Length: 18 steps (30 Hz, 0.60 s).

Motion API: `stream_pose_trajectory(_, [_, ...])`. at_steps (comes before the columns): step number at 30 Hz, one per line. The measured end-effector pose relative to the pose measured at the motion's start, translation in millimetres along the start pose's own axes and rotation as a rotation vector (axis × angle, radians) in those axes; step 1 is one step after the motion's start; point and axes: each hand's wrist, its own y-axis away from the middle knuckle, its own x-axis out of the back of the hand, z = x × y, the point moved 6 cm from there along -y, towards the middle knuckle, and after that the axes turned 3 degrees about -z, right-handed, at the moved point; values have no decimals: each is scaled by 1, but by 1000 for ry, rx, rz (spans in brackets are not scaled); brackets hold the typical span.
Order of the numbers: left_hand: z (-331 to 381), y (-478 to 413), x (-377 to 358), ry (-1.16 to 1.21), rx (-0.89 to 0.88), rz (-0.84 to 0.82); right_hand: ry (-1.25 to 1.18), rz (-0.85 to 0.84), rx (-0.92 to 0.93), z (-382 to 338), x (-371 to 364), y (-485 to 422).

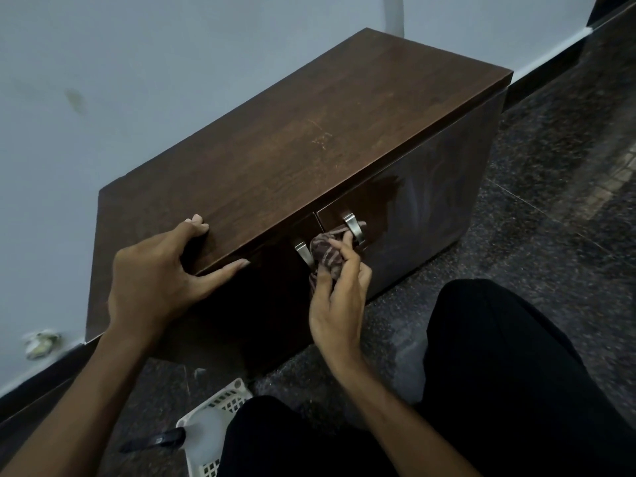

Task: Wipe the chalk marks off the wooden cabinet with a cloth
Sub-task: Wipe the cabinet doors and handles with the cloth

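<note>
Dark brown wooden cabinet [309, 132] on a dark speckled stone floor [550, 201], back edge against a pale wall [137, 63]. Left hand [151, 270] at the left stretch of the cabinet top's front edge — grip clamped on that edge, fingers curled over onto the top, thumb laid straight along the front just beneath. Right hand [339, 297] at the cabinet front, grip closed round a bunched brown striped cloth [327, 258]. Cloth held against the upper front, between the curved silver metal handle of the left door [303, 253] and the matching handle of the right door [356, 228], just beside both. Faint pale chalk marks [320, 136] near the middle of the top, well apart from the cloth. Pale streaks on the glossy right door [423, 201] — chalk or reflection, impossible to tell. White plastic lattice basket [223, 404] on the floor below the cabinet's front edge, beside black-trousered legs [499, 373].
</note>
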Motion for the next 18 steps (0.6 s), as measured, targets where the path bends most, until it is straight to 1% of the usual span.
stream_pose_trajectory(2, [1, -1, 1, 4, 1, 1, 48, -3, -4, 9, 1, 2])
stream_pose_trajectory(4, [2, -1, 2, 3, 0, 8, 66, 2, -64, 17, 2, 4])
stream_pose_trajectory(9, [4, 0, 3, 1, -9, 12, -8, -3, -137, 11, 1, 2])
stream_pose_trajectory(13, [4, -1, 3, -6, -18, -3, -38, 0, -50, -3, 1, 1])
stream_pose_trajectory(15, [4, -1, 3, -8, -15, -9, 13, 10, -29, 1, 1, 2])
stream_pose_trajectory(18, [4, 0, 4, -5, -6, -12, 95, 25, -56, 15, 4, 3])
